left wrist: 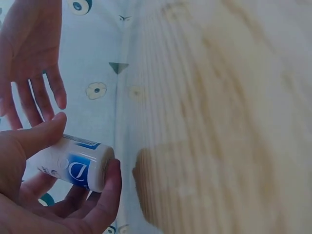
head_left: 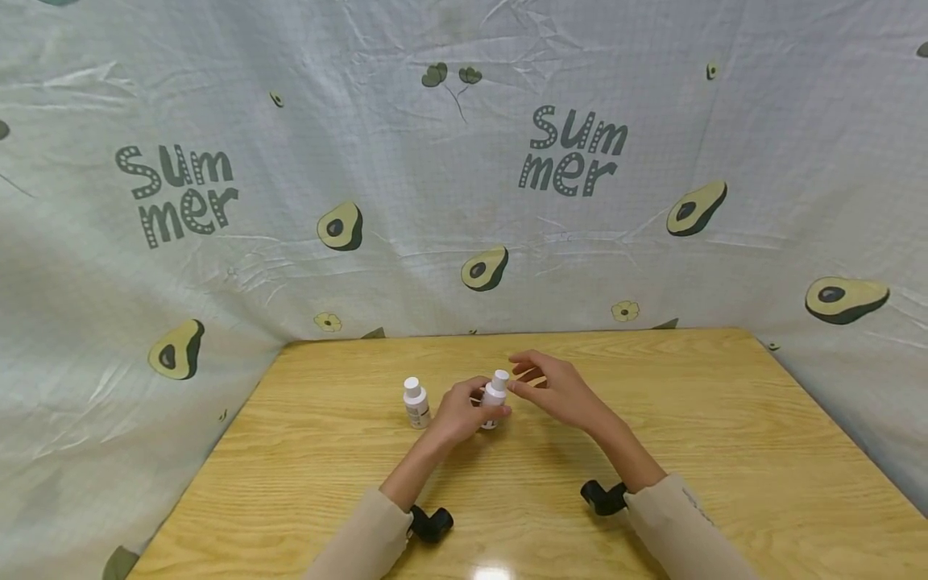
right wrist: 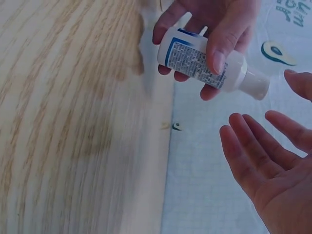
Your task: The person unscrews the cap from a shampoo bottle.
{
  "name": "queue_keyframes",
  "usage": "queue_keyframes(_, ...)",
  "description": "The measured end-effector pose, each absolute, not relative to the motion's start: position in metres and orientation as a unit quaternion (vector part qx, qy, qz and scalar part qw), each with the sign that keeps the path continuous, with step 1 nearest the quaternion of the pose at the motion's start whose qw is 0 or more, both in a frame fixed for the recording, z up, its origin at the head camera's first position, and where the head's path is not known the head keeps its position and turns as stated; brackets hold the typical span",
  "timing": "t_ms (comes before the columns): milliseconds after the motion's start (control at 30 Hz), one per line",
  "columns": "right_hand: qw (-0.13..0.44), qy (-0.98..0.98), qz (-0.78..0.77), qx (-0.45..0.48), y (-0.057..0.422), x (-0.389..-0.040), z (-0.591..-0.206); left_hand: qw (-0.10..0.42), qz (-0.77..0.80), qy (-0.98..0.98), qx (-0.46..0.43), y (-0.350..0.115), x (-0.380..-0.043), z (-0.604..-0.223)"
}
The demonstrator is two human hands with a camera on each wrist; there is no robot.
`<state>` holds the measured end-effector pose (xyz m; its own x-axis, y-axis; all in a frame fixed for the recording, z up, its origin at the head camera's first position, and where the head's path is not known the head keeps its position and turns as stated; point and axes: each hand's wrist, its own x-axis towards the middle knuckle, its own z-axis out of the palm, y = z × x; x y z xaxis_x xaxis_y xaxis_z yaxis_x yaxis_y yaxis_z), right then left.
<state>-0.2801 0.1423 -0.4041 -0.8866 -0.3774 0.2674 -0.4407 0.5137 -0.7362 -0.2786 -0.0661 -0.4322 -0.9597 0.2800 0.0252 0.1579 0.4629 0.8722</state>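
My left hand (head_left: pixel 461 412) grips a small white bottle (left wrist: pixel 73 163) with a blue-and-white label, thumb on one side and fingers round the other. In the right wrist view the bottle is tilted, its white cap (right wrist: pixel 255 86) on and pointing toward my right hand (right wrist: pixel 270 168). That hand holds nothing; its fingers are spread and loosely bent, a short way from the cap. A second white bottle (head_left: pixel 416 405) with a white cap stands upright on the table, left of my left hand.
The wooden table (head_left: pixel 326 483) runs back to a hanging cloth (head_left: pixel 406 161) printed with avocados and lettering. Each wrist bears a black camera mount, one at the left sleeve (head_left: pixel 431 525) and one at the right (head_left: pixel 603 498).
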Motion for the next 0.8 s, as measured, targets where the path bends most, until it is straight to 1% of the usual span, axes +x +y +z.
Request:
queue_keyframes(567, 0.058, -0.877, 0.421, 0.224, 0.141, -0.280, -0.410, 0.067, 0.473, 0.861, 0.172, -0.066, -0.278, -0.431)
queue_keyframes(800, 0.052, -0.878, 0.422, 0.220, 0.142, -0.281, -0.415, 0.086, 0.471, 0.858, 0.188, -0.067, -0.277, -0.430)
